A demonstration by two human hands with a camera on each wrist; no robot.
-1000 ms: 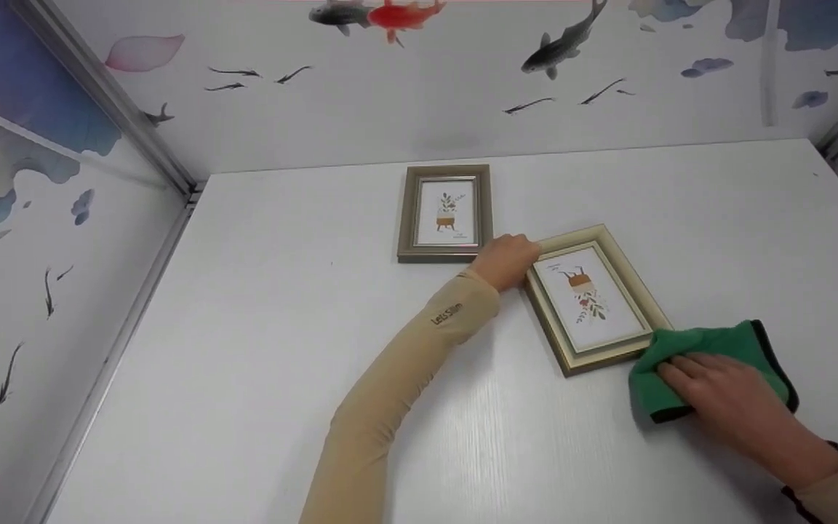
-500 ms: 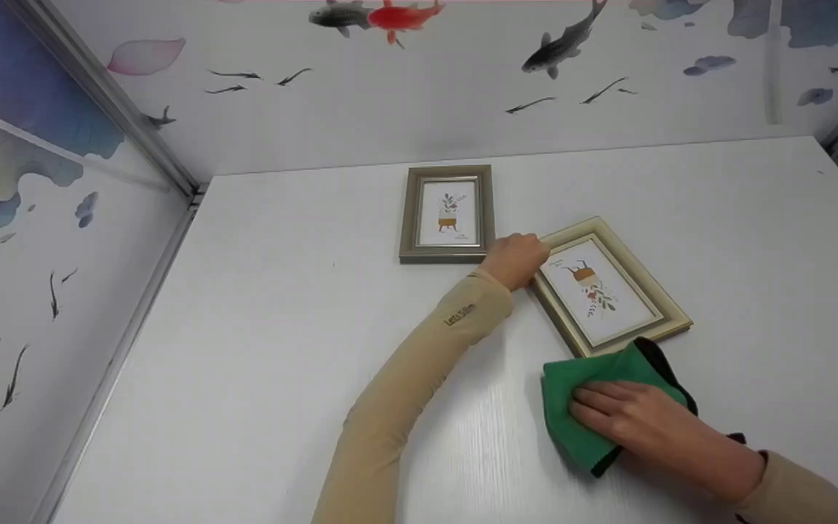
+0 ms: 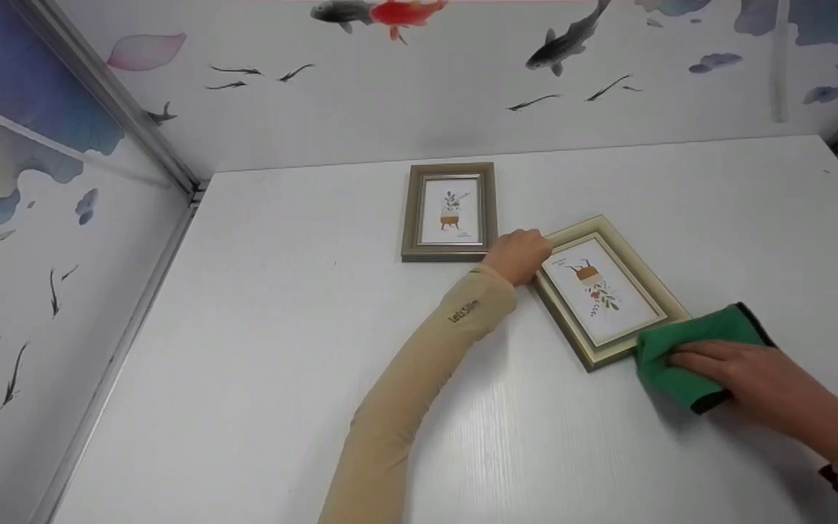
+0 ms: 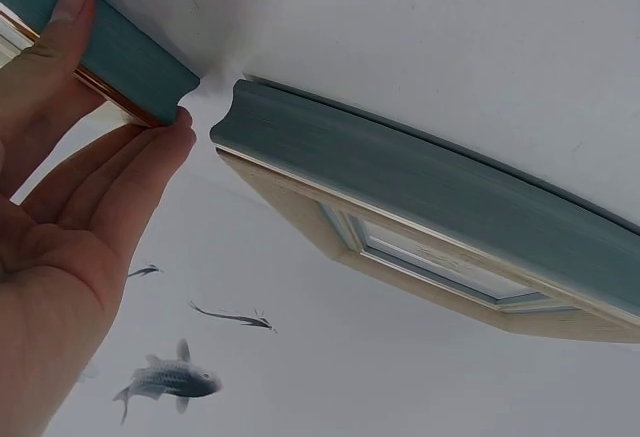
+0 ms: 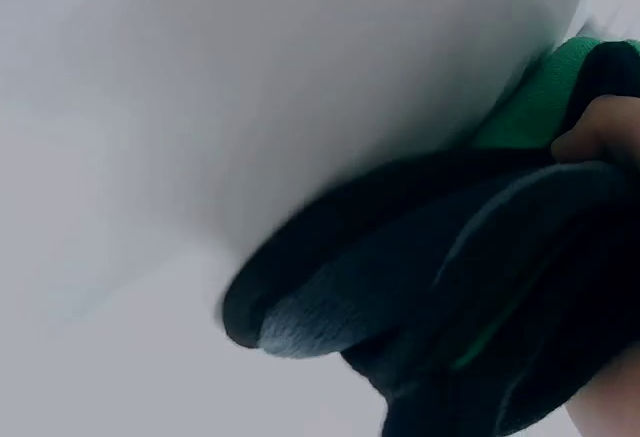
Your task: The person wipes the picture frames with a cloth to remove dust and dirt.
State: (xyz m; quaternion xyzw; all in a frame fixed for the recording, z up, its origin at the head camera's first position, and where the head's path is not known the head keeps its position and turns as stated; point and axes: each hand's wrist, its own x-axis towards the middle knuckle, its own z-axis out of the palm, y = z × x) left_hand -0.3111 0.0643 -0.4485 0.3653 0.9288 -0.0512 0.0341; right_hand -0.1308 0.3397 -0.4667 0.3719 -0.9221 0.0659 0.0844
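A light gold picture frame lies turned at an angle on the white table, its plant picture facing up. My left hand grips its upper left corner; in the left wrist view thumb and fingers pinch the edge of that frame. At the opposite, lower right corner my right hand holds a green cloth with dark edging against the frame. Bunched folds of cloth fill much of the right wrist view and hide most of the fingers there.
A darker bronze picture frame lies upright to the eye near the back of the white table, right beside my left hand. Behind it rises a wall painted with fish. Another painted wall panel stands on the left.
My right hand swept the cloth left along the frame's lower edge, then back right to its lower right corner. The left hand and the gold frame shifted slightly right.
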